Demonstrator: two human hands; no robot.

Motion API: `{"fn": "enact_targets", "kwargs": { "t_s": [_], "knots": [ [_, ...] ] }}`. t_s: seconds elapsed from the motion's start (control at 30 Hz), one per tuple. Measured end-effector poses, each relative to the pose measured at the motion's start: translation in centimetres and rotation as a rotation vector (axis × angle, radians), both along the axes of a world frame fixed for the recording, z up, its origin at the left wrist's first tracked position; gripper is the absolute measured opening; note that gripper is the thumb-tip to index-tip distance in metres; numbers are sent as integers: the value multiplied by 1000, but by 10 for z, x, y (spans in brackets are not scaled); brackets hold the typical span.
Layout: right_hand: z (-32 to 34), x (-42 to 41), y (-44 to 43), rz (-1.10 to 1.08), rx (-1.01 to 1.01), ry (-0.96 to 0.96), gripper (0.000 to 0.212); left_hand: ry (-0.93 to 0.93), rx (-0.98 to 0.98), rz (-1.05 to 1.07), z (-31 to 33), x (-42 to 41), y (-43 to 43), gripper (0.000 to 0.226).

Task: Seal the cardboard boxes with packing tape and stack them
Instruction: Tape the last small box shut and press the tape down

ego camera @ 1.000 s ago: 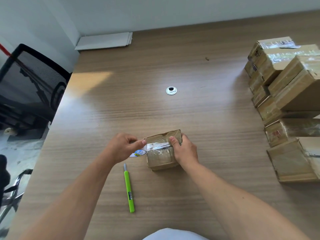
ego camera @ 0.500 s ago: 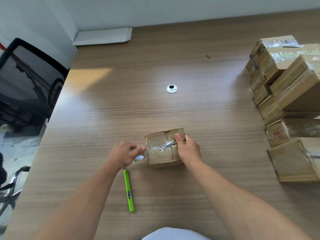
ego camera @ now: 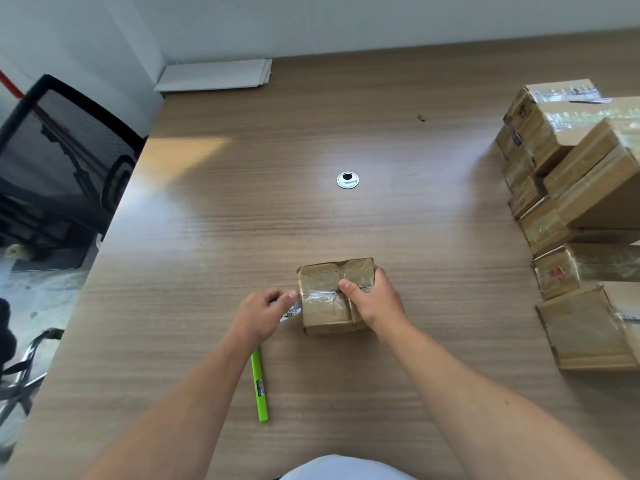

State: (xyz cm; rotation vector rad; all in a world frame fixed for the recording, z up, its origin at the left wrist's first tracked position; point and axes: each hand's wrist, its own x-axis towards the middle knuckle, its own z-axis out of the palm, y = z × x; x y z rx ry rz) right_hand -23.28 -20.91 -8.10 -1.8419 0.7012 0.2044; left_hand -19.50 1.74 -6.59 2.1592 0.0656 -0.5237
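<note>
A small cardboard box (ego camera: 325,308) sits on the wooden table (ego camera: 242,220) in front of me, with a strip of clear tape across its top. My right hand (ego camera: 375,301) grips the box's right side, thumb pressing on the tape. My left hand (ego camera: 263,317) holds a roll of clear packing tape (ego camera: 291,311) just left of the box; only the roll's labelled edge shows under the fingers. A stack of taped cardboard boxes (ego camera: 575,202) stands at the table's right edge.
A green utility knife (ego camera: 259,386) lies on the table below my left hand. A round cable grommet (ego camera: 347,180) sits mid-table. White flat sheets (ego camera: 214,75) lie at the far left corner. A black mesh chair (ego camera: 59,161) stands left of the table.
My left hand drew the tape roll leftward off the box top. My right thumb shifted along the tape strip, first right, then back toward the middle.
</note>
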Motion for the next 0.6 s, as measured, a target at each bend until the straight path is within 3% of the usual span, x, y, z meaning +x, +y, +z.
{"fn": "enact_targets", "kwargs": {
  "t_s": [0.17,0.33,0.43,0.6],
  "knots": [
    [-11,-2,-18,-39,128,-37,45,55,-286,47,14,5,7,59],
    [-15,-7,-27,-143,285,-91,65,63,-348,-48,34,5,-7,44],
    [-17,-6,-32,-149,370,-104,56,-6,-266,-60,43,12,-14,41],
    [-17,-6,-35,-170,474,-108,45,-123,72,-197,42,31,-13,43]
  ]
}}
